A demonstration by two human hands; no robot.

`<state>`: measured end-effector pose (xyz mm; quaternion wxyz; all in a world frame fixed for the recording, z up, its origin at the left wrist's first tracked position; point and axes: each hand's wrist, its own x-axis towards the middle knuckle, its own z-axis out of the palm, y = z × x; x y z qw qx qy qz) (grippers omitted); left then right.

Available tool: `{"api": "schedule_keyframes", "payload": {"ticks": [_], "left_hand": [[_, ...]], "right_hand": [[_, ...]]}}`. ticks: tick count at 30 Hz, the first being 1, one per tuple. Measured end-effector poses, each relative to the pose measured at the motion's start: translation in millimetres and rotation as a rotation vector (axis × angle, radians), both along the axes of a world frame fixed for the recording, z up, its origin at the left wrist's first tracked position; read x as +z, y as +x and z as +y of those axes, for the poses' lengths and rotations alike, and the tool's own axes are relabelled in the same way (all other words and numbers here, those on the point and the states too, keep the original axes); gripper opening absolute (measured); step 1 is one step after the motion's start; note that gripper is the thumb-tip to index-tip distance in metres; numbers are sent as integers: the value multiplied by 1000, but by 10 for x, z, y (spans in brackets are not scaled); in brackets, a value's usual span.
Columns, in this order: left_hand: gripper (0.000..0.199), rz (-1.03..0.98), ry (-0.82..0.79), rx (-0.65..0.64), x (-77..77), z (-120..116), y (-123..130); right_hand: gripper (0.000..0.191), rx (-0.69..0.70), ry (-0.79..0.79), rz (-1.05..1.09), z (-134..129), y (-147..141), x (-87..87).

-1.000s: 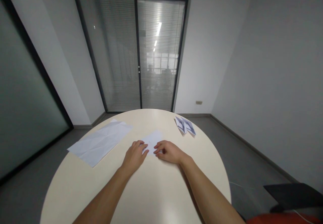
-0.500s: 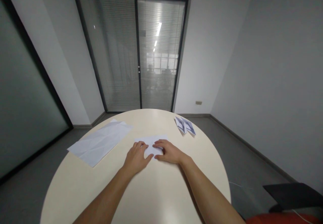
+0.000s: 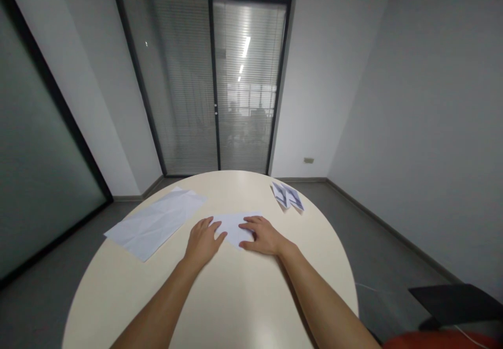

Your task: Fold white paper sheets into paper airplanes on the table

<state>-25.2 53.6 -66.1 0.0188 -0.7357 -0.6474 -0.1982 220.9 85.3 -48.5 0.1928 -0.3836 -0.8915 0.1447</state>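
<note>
A small white paper (image 3: 231,227) lies flat near the middle of the round cream table (image 3: 239,291). My left hand (image 3: 203,241) rests at the paper's left edge, fingers apart, holding nothing. On the right part of the paper lies my right hand (image 3: 262,235), its thumb and fingers spread and pressing lightly on it. The fingers cover the paper's left and right edges in part.
Large creased white sheets (image 3: 157,223) lie at the table's left, one corner past the edge. Folded paper pieces (image 3: 287,197) stand at the back right. A red chair seat (image 3: 440,340) and a black armrest (image 3: 456,304) are at the lower right.
My left hand has slid left from the paper's middle to its left edge, uncovering more of the paper. The right hand has hardly moved.
</note>
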Motion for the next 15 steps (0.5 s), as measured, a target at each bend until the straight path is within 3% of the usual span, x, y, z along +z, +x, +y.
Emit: {"api": "schedule_keyframes", "payload": {"ticks": [6,10,15], "left_hand": [[36,-21,37,44,38,-14,19],[31,-57,14,-94,71,-81,98],[44,-66,3,-183,56,-137,162]], "right_hand": [[68,-8,25,-11,-19,-14,15],[76,-47,13,-19,-10,-36,-19],[97,-119,-61,-69,-20,-65,-50]]}}
